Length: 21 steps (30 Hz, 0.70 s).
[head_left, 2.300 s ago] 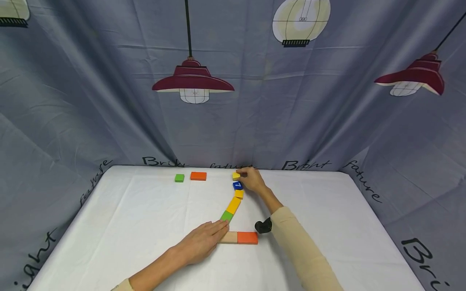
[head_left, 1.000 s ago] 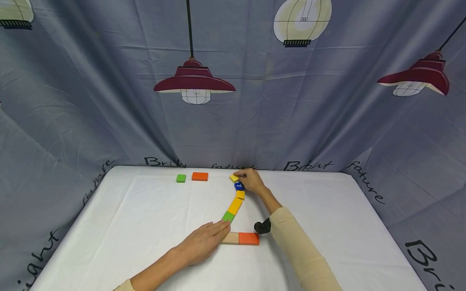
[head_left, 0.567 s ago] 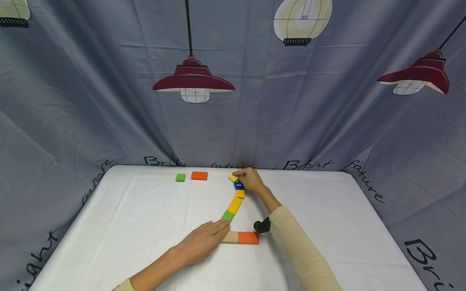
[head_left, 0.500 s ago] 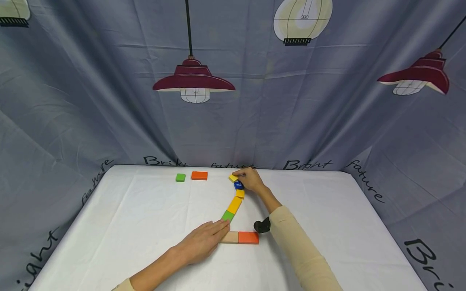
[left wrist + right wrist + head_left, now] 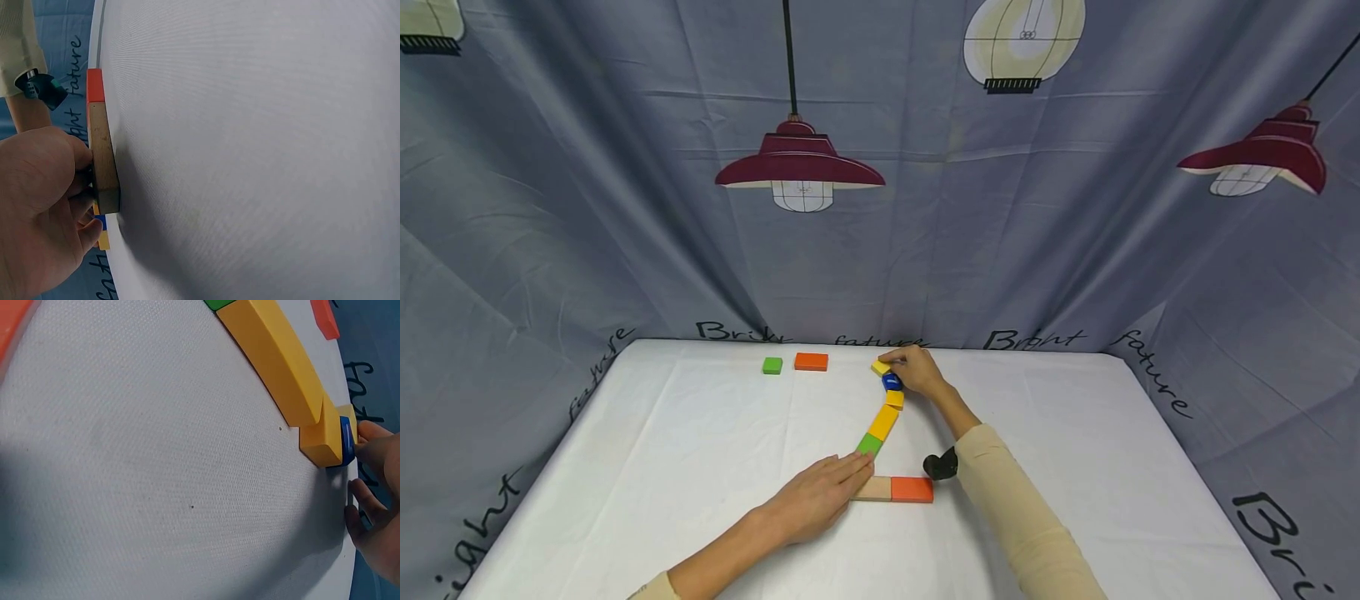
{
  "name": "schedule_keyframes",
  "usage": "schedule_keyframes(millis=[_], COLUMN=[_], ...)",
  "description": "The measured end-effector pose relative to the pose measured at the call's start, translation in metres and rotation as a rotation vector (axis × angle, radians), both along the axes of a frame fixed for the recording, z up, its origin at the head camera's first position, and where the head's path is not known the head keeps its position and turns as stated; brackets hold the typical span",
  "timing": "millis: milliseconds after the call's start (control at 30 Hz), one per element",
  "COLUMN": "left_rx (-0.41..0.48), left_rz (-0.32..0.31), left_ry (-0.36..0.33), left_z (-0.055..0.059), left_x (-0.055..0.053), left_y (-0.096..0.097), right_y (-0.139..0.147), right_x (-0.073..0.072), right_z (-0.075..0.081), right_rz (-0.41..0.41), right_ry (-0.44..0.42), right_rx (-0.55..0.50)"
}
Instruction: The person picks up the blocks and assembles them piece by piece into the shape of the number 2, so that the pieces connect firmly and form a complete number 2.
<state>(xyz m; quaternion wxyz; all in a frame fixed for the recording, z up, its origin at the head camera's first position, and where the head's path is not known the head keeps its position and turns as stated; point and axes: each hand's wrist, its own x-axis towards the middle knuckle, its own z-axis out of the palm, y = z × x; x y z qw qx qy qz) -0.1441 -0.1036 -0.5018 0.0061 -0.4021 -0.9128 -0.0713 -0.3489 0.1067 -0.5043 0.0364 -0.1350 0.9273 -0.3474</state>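
Observation:
A curved row of building blocks runs across the white table. From the far end it has a small yellow block (image 5: 881,367), a blue block (image 5: 891,382), a small orange-yellow block (image 5: 894,400), a long yellow block (image 5: 883,422) and a green block (image 5: 869,444). My right hand (image 5: 913,368) pinches the far yellow block between thumb and fingers; in the right wrist view its fingertips lie beside the blue block (image 5: 347,440). My left hand (image 5: 820,497) rests with extended fingers where the green block meets a plain wooden block (image 5: 874,489), partly covering both.
An orange-red block (image 5: 912,490) abuts the wooden block's right end. Toward the back edge lie a separate green block (image 5: 772,366) and an orange block (image 5: 811,362). A black wrist camera (image 5: 941,465) hangs at the right sleeve. Grey curtain surrounds the table.
Since the earliest frame, the right hand has turned the far yellow block, so that it now slants to the left from the blue block. The left hand has stayed in place.

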Motion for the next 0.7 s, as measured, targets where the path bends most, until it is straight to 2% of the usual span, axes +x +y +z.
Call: schedule_keyframes(millis=[433, 567, 700], left_rx=[0.007, 0.002, 0.0], left_rz=[0.003, 0.005, 0.004], left_ry=[-0.029, -0.028, -0.019], left_z=[0.001, 0.002, 0.001], left_x=[0.001, 0.001, 0.001], left_y=[0.0, 0.0, 0.0], right_y=[0.005, 0.008, 0.011], right_x=[0.007, 0.011, 0.014], right_z=[0.003, 0.003, 0.001], right_rz=[0.007, 0.038, 0.069], right_ry=[0.033, 0.088, 0.16], right_rx=[-0.075, -0.005, 0.139])
